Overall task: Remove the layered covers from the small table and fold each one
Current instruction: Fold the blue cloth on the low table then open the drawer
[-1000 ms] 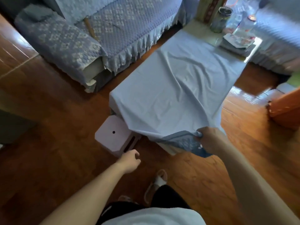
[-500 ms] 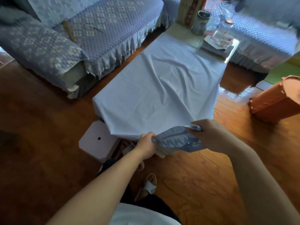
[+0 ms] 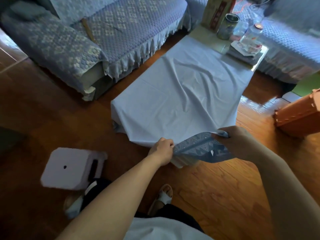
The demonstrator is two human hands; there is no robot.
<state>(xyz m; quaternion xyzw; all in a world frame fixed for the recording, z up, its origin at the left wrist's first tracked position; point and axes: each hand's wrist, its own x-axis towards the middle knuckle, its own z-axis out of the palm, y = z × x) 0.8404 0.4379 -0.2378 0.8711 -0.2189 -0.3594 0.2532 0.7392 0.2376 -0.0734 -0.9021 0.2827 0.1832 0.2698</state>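
A pale blue cover (image 3: 181,94) lies wrinkled over the small table (image 3: 213,40), draping down its near and left sides. Its near corner is lifted and turned back, showing a darker patterned underside (image 3: 199,146). My left hand (image 3: 161,149) pinches the lifted edge at its left end. My right hand (image 3: 232,139) grips the same edge at its right end, a little higher. The table's pale near corner (image 3: 180,162) shows below the raised cloth. Any layers beneath are hidden.
A jar (image 3: 226,25), a bottle (image 3: 251,35) and folded papers (image 3: 242,51) stand on the table's bare far end. Quilted blue sofas (image 3: 103,32) flank it left and back right. A white stool (image 3: 69,168) sits near left, an orange bin (image 3: 301,115) right.
My left hand came up from near the stool and took hold of the lifted cover edge beside my right hand. The view has shifted closer and the corner is raised higher.
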